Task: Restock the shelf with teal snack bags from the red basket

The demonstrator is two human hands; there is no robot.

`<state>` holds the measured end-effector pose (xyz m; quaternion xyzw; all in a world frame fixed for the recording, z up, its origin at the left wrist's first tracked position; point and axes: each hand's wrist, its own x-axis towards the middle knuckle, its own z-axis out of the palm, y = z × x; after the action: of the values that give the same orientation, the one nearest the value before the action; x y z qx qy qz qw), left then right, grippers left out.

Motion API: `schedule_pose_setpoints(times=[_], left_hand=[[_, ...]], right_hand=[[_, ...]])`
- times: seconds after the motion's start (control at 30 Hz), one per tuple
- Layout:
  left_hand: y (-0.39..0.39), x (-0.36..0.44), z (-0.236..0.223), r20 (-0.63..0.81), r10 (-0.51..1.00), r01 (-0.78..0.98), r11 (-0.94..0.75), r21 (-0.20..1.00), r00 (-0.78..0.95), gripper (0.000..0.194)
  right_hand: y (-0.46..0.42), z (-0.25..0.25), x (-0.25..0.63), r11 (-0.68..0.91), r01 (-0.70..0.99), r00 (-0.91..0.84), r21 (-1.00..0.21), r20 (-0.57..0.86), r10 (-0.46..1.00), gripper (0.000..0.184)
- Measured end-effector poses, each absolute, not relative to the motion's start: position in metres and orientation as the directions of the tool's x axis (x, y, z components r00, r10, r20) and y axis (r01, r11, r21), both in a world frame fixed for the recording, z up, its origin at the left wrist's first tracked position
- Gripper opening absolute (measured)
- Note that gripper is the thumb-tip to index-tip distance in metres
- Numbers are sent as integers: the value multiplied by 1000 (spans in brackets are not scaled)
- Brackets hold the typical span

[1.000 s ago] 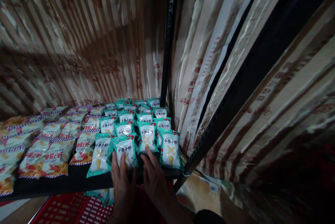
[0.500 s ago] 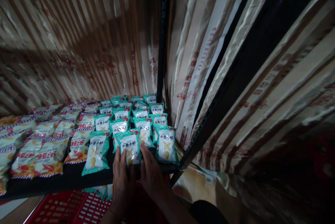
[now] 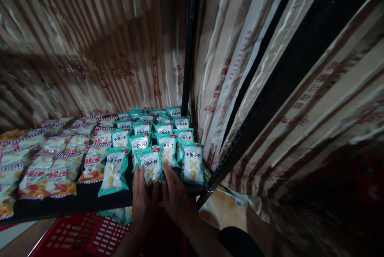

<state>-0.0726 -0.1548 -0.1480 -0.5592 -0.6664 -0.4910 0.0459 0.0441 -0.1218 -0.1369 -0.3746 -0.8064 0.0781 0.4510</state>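
Observation:
A teal-and-white snack bag (image 3: 151, 165) stands at the shelf's front edge, between my two hands. My left hand (image 3: 142, 199) grips its left side, fingers along the edge and thumb near the bottom. On the opposite side, the fingers of my right hand (image 3: 174, 195) press against the bag's right edge. Matching teal bags stand in rows behind it. One such bag (image 3: 114, 171) is to the left of my hands and another (image 3: 192, 164) to the right, both at the front.
Red-and-white snack bags (image 3: 61, 173) fill the left part of the black shelf (image 3: 75, 203). Below the shelf is a red basket (image 3: 70, 233) with teal bags (image 3: 117, 213) at its edge. A dark shelf post (image 3: 240, 129) slants at the right, before pleated curtains (image 3: 120, 41).
The view has shifted slightly, so the shelf sits a little further right. Both hands stay at the same bag; my left thumb now shows near its bottom.

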Motion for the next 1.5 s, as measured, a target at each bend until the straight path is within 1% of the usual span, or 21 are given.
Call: schedule_pose_setpoints(times=[0.13,0.33,0.5,0.57,0.77,0.87,0.97,1.1,1.2,1.37,1.5], left_hand=[[-155,-75,-150,578,712,754,-103,649,-399,63],[-155,-78,-154,561,732,730,-130,671,-385,60],[-155,-76,-154,595,735,754,-180,632,-324,58],[-155,-75,-152,601,736,754,-193,628,-312,57],[-152,-73,-144,567,750,719,-181,671,-341,54],[-151,-73,-143,518,760,684,-136,717,-392,57],[-151,-72,-143,497,768,665,-126,736,-404,60],[-151,-71,-143,506,767,676,-131,725,-394,60],[-151,-71,-144,521,761,693,-134,709,-386,60],[-150,-70,-147,571,745,731,-167,661,-345,59],[-149,-68,-150,601,734,770,-171,615,-317,58]], right_hand=[[-125,-135,43,685,582,-269,-439,691,671,47],[-131,-130,42,607,670,-236,-427,652,720,41],[-135,-128,42,593,680,-224,-430,648,728,46],[-137,-127,41,588,674,-223,-447,636,739,47],[-140,-126,38,532,658,-162,-532,590,791,48],[-140,-128,37,521,633,-136,-573,580,803,48],[-139,-128,37,522,602,-136,-604,567,812,47],[-137,-126,40,528,560,-150,-638,549,822,48],[-133,-126,41,543,545,-155,-639,559,814,47],[-129,-128,45,571,552,-177,-608,584,792,46],[-130,-126,47,601,580,-206,-551,615,762,50]])
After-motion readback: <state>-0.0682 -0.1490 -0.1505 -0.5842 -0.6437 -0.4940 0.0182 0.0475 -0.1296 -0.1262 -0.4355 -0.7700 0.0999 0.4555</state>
